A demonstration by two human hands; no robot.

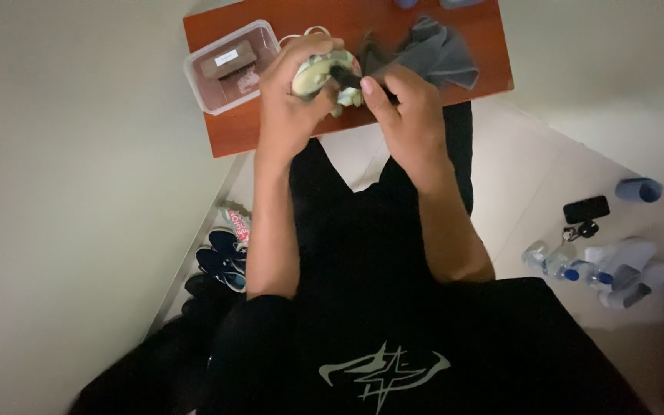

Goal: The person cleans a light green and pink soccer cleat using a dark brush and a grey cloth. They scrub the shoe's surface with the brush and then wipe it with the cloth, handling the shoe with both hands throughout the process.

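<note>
Holding pale object (pixel 318 73), left hand (pixel 290 100); clear box (pixel 205 84) holds brown block (pixel 228 61)

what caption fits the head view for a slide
Left hand grips a pale green mottled object; right hand holds a small black tool against it.

Smooth reddish wood-look worktop (pixel 270 131), faint sheen under dim light.

Clear, lightly glossy plastic for the lidded box (pixel 201 81); soft matt grey cloth (pixel 439 54) lying crumpled beside it. Pale green-and-cream mottled object (pixel 318 73) gripped in bare hands, left (pixel 290 100) and right (pixel 405 115), surface smooth, material hard to tell. Clear plastic bottles (pixel 559 261) on a pale, smooth floor (pixel 524 177).
</note>
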